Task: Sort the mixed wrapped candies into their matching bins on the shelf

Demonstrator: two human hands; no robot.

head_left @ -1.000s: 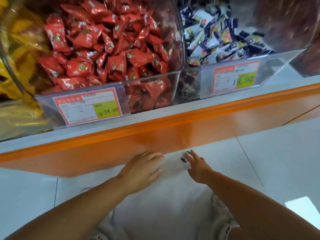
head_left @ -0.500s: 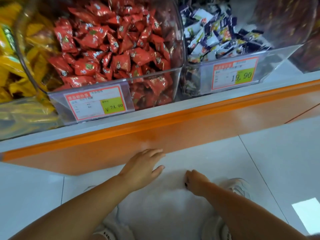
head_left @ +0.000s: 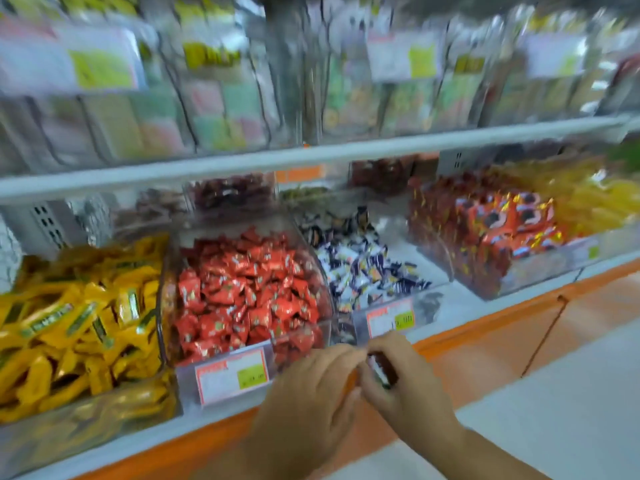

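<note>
The right hand [head_left: 408,382] pinches a small dark, white-marked wrapped candy [head_left: 380,371]; the left hand [head_left: 311,389] touches it with curled fingertips, its grip unclear through blur.

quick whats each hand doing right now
Left hand: fingertips at the dark wrapped candy; cannot tell if it holds it.
Right hand: holds the dark wrapped candy.

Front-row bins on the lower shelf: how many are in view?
5, left to right: yellow bin, red bin, blue-white bin, orange-red bin, far-right yellow bin. More may sit behind, blurred.
</note>
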